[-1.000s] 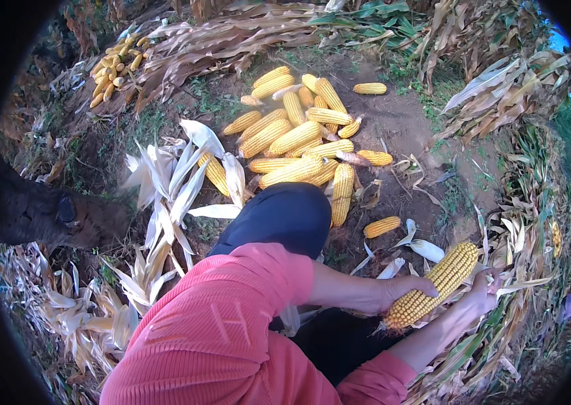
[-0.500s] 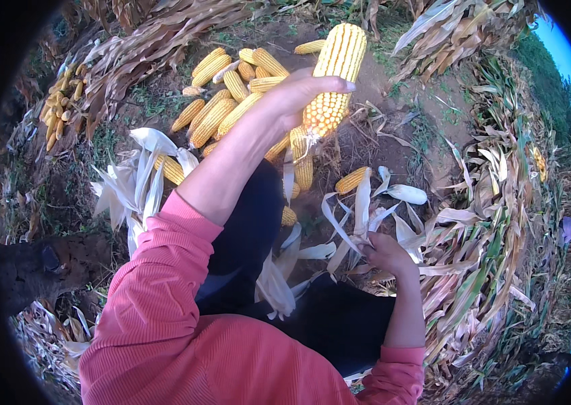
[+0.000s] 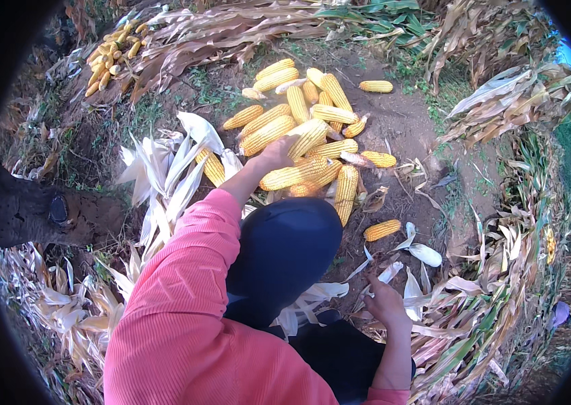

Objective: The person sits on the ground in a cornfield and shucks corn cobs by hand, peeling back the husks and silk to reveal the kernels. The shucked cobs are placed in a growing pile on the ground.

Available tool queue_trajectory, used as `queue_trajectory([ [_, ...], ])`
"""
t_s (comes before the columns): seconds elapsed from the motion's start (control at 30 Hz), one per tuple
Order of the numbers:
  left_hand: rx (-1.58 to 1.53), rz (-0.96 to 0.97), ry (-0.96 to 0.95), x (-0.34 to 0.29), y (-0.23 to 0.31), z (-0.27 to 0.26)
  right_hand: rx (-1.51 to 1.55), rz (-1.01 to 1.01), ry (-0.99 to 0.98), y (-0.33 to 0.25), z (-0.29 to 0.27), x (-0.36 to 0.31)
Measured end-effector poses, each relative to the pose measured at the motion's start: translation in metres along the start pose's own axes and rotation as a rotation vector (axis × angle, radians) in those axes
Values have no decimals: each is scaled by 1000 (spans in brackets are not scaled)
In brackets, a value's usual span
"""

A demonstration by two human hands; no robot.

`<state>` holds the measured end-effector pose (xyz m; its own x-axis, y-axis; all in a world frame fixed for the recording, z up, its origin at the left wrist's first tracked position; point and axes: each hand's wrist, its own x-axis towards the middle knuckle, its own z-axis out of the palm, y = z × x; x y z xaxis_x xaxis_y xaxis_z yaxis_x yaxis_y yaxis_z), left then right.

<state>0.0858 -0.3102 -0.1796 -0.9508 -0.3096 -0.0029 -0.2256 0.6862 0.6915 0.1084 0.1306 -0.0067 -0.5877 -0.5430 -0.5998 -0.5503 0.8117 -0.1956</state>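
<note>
My left hand reaches down to the corn pile, its fingers closed on a bare yellow ear of corn that rests over other ears. Part of that hand's grip is hidden behind the ear. Several husked ears lie around it, among them one ear pointing toward my knee. Lower right, my right hand is closed on pale corn husk close to the ground. A single yellow ear lies beyond it, near a white husk-covered ear.
Pulled-back husks surround another ear left of my arm. A thick trunk stands at the left. Dry stalks line the back and right. A second corn heap lies far left. My dark-clad knee rises between my arms.
My left hand has brought the raised ear down onto the pile. My right hand stays low with the husk and has shifted slightly down in view. The view has moved.
</note>
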Motion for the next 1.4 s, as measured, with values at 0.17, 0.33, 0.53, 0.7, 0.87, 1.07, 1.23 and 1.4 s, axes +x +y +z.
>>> queue_trajectory([
  [0.17,229,-341,154,-64,-50,-20,7,-5,-64,-5,4,9],
  [0.33,455,-501,-287,-106,-92,-51,-5,-29,-60,-9,10,24],
  [0.53,557,-512,-395,-100,-86,-24,13,-36,-86,-18,9,38],
  [0.7,569,-500,-278,-105,-104,-2,28,-29,-85,-13,12,44],
  [0.87,343,-276,40,-126,-125,-8,38,-39,-59,-11,13,39],
  [1.07,347,-307,410,-223,-158,-79,28,-71,-29,3,26,39],
  [1.23,525,-708,-429,-371,-236,-71,101,13,-115,7,23,59],
  [1.4,547,-782,-865,-423,-215,-57,173,118,-112,44,53,97],
])
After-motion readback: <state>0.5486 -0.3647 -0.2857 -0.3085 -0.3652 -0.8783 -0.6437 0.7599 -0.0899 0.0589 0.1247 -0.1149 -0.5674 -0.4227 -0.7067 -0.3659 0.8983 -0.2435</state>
